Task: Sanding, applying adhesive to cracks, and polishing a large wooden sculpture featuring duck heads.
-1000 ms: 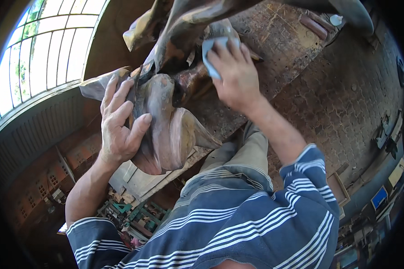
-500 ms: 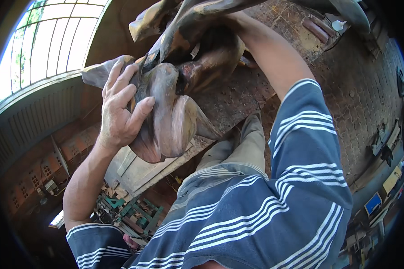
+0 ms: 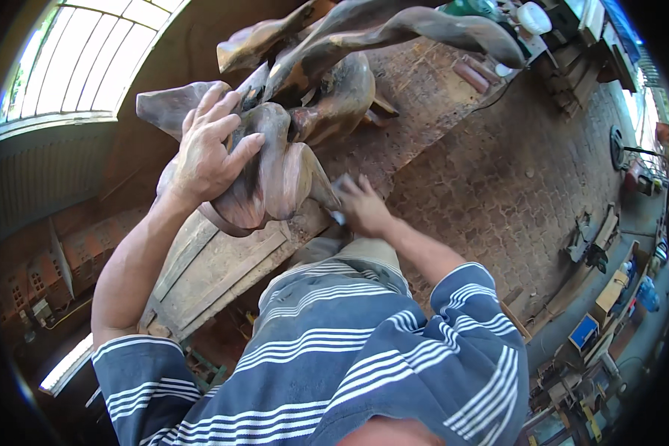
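A large carved wooden sculpture, with twisting, petal-like lobes in brown and grey, stands on the workbench. My left hand lies on its left lobes, fingers spread and thumb stretched apart over the wood. Beside the sculpture's low pointed tip is my right hand, smeared by motion. A small pale patch shows under its fingers; whether it holds something cannot be made out. One long twisted arm of the carving reaches out to the right above the bench.
Brown cylindrical pieces lie at the bench's far right, near a green container and a white container. Pale boards lie at the near left. A barred window is at far left. Paved floor stretches rightward.
My right arm has drawn back from behind the sculpture, bringing the right hand down to its near right side. The left hand stays on the lobes. The view has shifted, showing more floor.
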Available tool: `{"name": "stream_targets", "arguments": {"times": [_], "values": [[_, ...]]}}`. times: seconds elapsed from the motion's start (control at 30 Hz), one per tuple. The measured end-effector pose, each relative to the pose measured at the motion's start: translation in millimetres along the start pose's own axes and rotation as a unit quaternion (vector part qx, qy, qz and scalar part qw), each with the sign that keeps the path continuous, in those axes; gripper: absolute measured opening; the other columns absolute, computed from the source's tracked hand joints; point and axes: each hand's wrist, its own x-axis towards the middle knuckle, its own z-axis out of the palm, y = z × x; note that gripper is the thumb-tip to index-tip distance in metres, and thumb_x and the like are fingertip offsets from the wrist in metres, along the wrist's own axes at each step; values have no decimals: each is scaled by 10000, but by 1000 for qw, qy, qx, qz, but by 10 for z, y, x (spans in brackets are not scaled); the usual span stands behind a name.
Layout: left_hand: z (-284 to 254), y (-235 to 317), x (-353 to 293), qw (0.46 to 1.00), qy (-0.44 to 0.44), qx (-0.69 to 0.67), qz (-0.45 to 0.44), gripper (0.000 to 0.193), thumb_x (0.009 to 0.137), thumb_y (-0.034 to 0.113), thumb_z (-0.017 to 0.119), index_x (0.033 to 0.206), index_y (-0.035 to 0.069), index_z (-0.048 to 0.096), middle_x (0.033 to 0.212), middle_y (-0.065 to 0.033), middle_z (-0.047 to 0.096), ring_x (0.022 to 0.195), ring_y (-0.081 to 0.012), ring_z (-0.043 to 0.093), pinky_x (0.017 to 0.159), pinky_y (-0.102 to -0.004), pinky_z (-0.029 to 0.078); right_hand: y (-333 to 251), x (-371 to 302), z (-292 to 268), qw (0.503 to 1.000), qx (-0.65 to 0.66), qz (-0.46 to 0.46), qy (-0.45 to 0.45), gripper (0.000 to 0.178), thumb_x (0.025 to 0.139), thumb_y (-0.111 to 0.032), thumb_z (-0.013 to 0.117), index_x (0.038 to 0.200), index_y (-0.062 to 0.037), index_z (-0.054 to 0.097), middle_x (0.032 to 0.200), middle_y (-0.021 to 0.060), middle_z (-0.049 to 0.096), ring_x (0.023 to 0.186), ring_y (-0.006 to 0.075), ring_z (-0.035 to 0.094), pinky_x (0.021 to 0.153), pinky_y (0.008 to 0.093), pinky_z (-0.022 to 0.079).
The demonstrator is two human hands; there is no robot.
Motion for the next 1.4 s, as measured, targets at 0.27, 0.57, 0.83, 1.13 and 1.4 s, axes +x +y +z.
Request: {"name": "stream_targets", "arguments": {"times": [0.27,0.57,0.83,1.13,1.4], "values": [[1,-32,-26,998,-9,-60,-36,522,993,429,739,1095,-82,774,1600,-236,584,1591,-415,396,1267,-566,310,-237,-1213,-429,706,368,527,297,320,1053,-137,668,1317,35,728,1215,143,789,1099,235,739,971,364,560],[72,58,-86,976,126,-163,-73,461,936,218,805,1226,-129,717,1490,-295,652,1472,-438,556,1243,-493,413,1347,-597,-991,718,417,468,302,244,1009,-86,742,1209,50,767,1077,54,784,963,111,701,880,317,562],[252,-162,-269,935,238,-101,-242,516,1005,154,744,1397,-160,628,1525,-299,628,1447,-425,587,1220,-447,435,3058,-222,-1483,805,129,352,461,427,922,-270,776,1228,26,735,1188,275,756,1030,428,725,927,506,548],[108,321,30,919,212,159,-293,409,973,289,799,1085,-100,740,1451,-339,650,1376,-469,616,1179,-492,483,4763,-721,-2530,813,-66,470,338,708,892,-390,823,1500,-74,649,1397,261,636,1334,436,608,1135,495,517],[421,1587,-241,836,403,169,-332,321,971,218,811,999,-88,721,1405,-336,678,1309,-497,653,1120,-522,522,4596,-651,-2900,841,-44,506,188,633,851,-469,854,1360,-112,733,1352,239,727,1254,400,702,1082,484,543]]}}
